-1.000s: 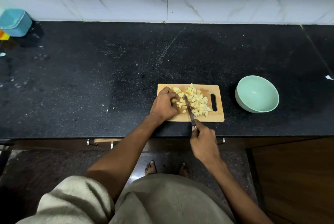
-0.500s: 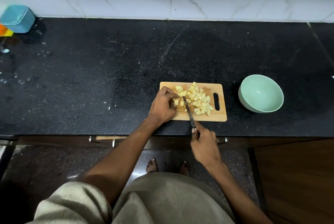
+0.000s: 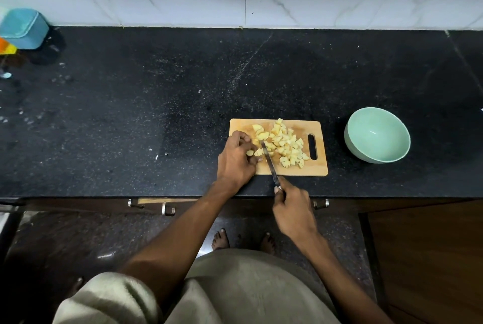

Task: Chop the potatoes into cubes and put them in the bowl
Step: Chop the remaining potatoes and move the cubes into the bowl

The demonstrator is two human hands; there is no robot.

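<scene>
Your left hand (image 3: 236, 160) sits curled on the near-left part of the wooden chopping board (image 3: 317, 170), fingertips bunched around the last few potato pieces (image 3: 257, 151) beside the blade. Your right hand (image 3: 294, 212) is wrapped around the handle of the kitchen knife (image 3: 269, 161), out past the counter's front edge, with the blade angled up and left onto the board.

Keep those left fingertips tucked back so the knuckles, not the nails, face the blade; the pieces you are pinning look small and will likely skid if pressed from one side. Cut straight down instead of sawing.

The pile of potato cubes (image 3: 287, 144) fills the middle of the board, up to the handle slot. The mint-green bowl (image 3: 351, 138) stands well apart to the right on the black granite counter (image 3: 156, 114) and looks empty, so judge the chopping nearly done and the transfer not yet begun.
</scene>
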